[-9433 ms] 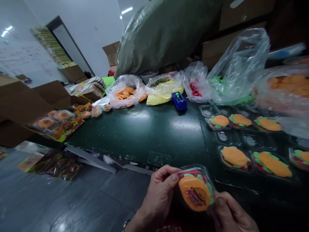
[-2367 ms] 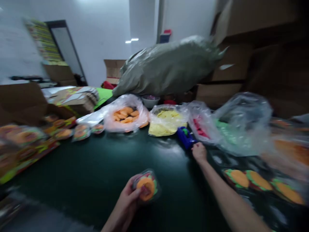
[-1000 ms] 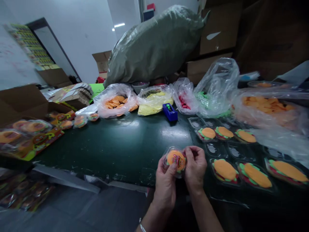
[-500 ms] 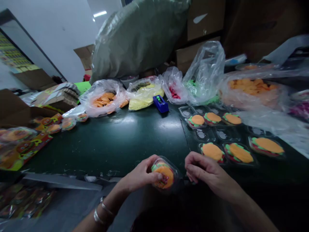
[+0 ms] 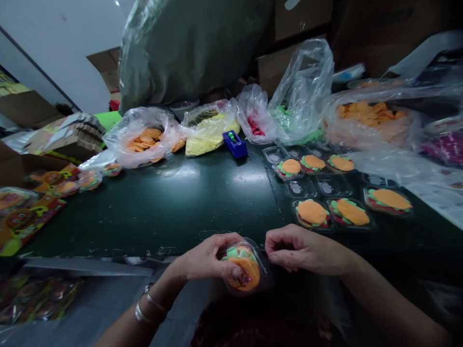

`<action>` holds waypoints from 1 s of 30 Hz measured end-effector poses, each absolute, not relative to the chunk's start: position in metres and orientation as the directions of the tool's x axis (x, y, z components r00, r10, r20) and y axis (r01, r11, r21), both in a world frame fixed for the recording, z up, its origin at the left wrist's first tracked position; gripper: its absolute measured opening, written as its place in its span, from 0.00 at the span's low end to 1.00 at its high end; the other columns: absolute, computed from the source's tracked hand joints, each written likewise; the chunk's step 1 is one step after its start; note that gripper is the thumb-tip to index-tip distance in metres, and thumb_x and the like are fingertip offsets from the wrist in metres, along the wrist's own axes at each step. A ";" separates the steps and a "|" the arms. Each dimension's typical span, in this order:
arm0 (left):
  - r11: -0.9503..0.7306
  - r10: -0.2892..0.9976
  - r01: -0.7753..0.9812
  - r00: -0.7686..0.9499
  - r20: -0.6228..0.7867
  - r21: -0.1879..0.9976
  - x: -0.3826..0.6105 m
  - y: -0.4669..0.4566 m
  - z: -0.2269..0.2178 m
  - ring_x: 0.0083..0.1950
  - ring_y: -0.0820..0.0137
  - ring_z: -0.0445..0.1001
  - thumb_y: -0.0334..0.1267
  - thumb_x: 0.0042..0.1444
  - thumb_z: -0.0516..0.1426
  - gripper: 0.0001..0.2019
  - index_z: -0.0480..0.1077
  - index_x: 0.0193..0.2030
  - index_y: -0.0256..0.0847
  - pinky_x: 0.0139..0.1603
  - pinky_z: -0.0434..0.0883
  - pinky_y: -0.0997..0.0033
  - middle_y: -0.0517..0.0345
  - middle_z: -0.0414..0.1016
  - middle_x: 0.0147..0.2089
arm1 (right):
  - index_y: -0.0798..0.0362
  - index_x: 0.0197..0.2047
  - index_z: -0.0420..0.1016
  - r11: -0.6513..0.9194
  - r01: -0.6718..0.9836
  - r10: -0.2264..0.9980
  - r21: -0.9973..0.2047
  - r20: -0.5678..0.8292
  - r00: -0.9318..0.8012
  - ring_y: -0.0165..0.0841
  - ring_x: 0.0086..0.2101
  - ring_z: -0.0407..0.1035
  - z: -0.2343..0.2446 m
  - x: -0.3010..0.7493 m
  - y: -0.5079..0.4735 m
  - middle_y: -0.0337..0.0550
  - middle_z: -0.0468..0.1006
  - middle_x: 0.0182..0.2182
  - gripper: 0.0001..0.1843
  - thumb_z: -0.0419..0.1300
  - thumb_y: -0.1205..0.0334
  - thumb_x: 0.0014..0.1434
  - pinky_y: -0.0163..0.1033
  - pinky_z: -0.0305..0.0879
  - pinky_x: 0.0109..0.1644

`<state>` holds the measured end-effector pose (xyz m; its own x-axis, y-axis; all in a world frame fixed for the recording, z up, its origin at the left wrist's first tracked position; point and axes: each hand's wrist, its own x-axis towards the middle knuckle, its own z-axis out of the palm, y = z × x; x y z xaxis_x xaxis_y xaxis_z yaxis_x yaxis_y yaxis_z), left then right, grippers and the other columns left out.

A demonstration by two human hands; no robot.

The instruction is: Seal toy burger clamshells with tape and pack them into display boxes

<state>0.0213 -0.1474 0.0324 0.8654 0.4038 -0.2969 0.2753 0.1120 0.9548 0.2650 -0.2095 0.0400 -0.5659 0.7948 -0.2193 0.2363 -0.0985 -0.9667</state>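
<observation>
In my left hand (image 5: 213, 258) is a clear plastic pack with a toy burger (image 5: 246, 267) inside, held by its left side at the table's near edge. My thumb lies across the front, beside a small printed sticker (image 5: 243, 279) on the orange bun. Just right of the pack, my right hand (image 5: 296, 248) is closed with its fingers curled and thumb pressed in. Whatever those fingers may hold is hidden. Several open clear trays with toy burgers stand beyond my right hand, the nearest being a burger in its tray (image 5: 313, 213).
A blue tape dispenser (image 5: 235, 144) stands at the back middle of the dark green table (image 5: 173, 207). Bags of orange pieces (image 5: 146, 140), yellow pieces (image 5: 206, 137) and green pieces (image 5: 285, 115) line the rear. Printed burger cards (image 5: 29, 217) and packed burgers lie left.
The view has shifted, so the table items sit slightly higher and further left. My left hand still holds the burger pack; my closed right hand has come a little nearer to it.
</observation>
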 end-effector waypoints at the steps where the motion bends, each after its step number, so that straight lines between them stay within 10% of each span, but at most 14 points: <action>1: 0.115 0.393 0.280 0.868 -0.303 0.953 0.021 -0.147 0.032 0.38 0.69 0.67 0.49 0.46 0.64 0.24 0.70 0.47 0.36 0.40 0.66 0.70 0.55 0.71 0.39 | 0.55 0.30 0.67 -0.102 0.247 0.780 -0.964 -0.231 -0.582 0.24 0.22 0.58 0.041 0.265 -0.208 0.32 0.64 0.22 0.09 0.58 0.59 0.58 0.29 0.55 0.24; 11: 0.139 0.396 0.262 0.869 -0.296 0.955 0.022 -0.149 0.031 0.37 0.70 0.66 0.46 0.45 0.65 0.21 0.71 0.45 0.38 0.38 0.64 0.73 0.57 0.71 0.37 | 0.54 0.26 0.68 -0.162 0.299 0.782 -0.940 -0.307 -0.542 0.22 0.19 0.56 0.040 0.254 -0.196 0.30 0.63 0.19 0.08 0.60 0.61 0.54 0.27 0.53 0.21; 18: 0.261 0.388 0.124 0.895 -0.221 0.957 0.025 -0.156 0.023 0.35 0.70 0.69 0.51 0.41 0.67 0.26 0.72 0.44 0.36 0.39 0.66 0.72 0.56 0.73 0.37 | 0.55 0.23 0.67 -0.456 -0.111 0.750 -0.883 -0.314 -0.582 0.22 0.14 0.55 -0.006 0.226 -0.196 0.29 0.66 0.14 0.25 0.72 0.46 0.31 0.28 0.51 0.17; 22: 0.233 0.447 0.050 0.882 -0.153 0.971 0.022 -0.161 0.021 0.36 0.69 0.69 0.53 0.41 0.67 0.27 0.72 0.43 0.36 0.39 0.66 0.73 0.57 0.72 0.37 | 0.54 0.27 0.68 -0.392 -0.184 0.847 -0.901 -0.275 -0.455 0.23 0.18 0.57 -0.025 0.209 -0.214 0.31 0.65 0.19 0.29 0.63 0.33 0.42 0.30 0.56 0.22; 26: 0.237 0.477 0.046 0.865 -0.157 0.971 0.018 -0.164 0.023 0.39 0.68 0.71 0.50 0.43 0.67 0.26 0.72 0.45 0.36 0.41 0.67 0.72 0.54 0.73 0.40 | 0.52 0.33 0.72 -0.233 -0.026 0.956 -0.972 -0.224 -0.189 0.27 0.24 0.64 -0.004 0.228 -0.239 0.34 0.70 0.25 0.14 0.60 0.49 0.57 0.32 0.61 0.30; 30: 0.226 0.507 0.058 0.846 -0.168 0.972 0.018 -0.170 0.029 0.41 0.67 0.72 0.46 0.45 0.67 0.23 0.72 0.45 0.37 0.43 0.67 0.71 0.53 0.75 0.41 | 0.48 0.34 0.75 0.090 0.288 0.981 -0.953 0.135 0.138 0.32 0.31 0.69 0.024 0.235 -0.252 0.38 0.74 0.29 0.08 0.57 0.55 0.60 0.34 0.64 0.35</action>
<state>0.0182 -0.1696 0.0288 0.8456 0.5067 -0.1682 0.0580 0.2260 0.9724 0.2348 -0.2524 0.0244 0.1385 0.9811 0.1348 0.2882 0.0903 -0.9533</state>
